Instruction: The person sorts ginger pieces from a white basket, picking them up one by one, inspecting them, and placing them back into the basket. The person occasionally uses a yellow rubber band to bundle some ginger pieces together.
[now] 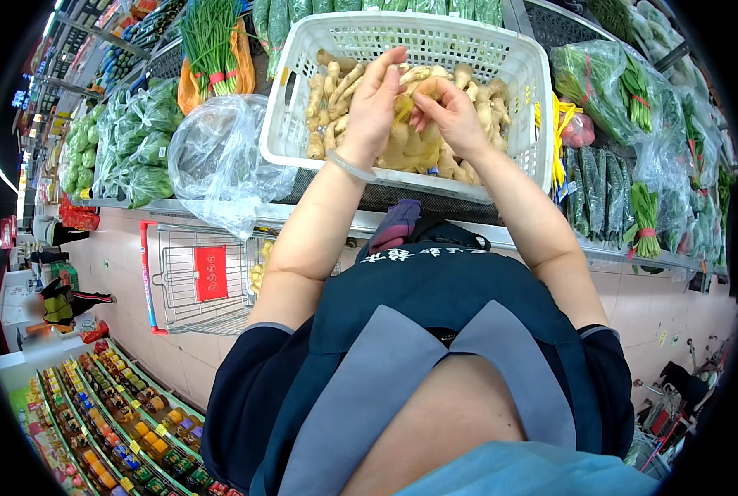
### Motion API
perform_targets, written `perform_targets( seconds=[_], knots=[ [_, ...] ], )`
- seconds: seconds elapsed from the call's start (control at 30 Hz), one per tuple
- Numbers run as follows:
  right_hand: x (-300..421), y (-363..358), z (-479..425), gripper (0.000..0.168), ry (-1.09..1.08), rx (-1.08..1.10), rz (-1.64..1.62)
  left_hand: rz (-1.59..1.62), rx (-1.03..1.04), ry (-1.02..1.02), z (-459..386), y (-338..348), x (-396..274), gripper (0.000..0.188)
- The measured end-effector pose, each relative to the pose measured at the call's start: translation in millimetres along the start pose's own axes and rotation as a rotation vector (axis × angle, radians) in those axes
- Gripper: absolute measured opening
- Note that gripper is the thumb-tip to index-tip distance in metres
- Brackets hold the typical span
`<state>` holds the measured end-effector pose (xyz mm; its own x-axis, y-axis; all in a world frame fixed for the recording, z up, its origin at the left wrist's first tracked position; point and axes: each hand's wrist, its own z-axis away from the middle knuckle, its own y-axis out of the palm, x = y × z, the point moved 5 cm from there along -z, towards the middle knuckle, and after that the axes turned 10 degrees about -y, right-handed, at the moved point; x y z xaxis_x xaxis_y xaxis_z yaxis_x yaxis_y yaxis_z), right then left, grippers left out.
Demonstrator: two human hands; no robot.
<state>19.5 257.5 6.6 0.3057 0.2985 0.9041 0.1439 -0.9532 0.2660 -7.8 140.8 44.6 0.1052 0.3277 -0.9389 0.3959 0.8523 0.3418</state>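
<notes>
A white plastic basket (288,133) of ginger roots (338,87) sits on the display shelf before me. Over its middle, my left hand (378,99) is raised, its fingers bent beside the top of a yellow mesh bag (409,146). My right hand (446,111) pinches that bag's gathered top between thumb and fingers. Ginger shows through the mesh, which rests over the loose roots near the basket's front wall. Whether my left fingers also grip the mesh cannot be told.
Clear plastic bags (220,155) lie left of the basket, near bagged greens (139,136) and chives (211,49). Yellow mesh strips (558,142) hang at its right, beside wrapped cucumbers (598,192). A shopping cart (211,273) stands below the shelf at left. People are farther left.
</notes>
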Motion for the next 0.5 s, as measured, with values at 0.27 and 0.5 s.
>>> perform_targets(
  seconds=[0.27,0.5],
  knots=[
    [11.1,-7.1,-10.8,0.014,0.075,0.307,0.065,-0.836,0.23,0.288,4.0,-3.3,-14.2,0.037],
    [18.5,-8.4,-20.8,0.012,0.264,0.364,0.051,-1.318,-0.019,0.58,6.1,9.6,-32.6,0.012]
  ],
)
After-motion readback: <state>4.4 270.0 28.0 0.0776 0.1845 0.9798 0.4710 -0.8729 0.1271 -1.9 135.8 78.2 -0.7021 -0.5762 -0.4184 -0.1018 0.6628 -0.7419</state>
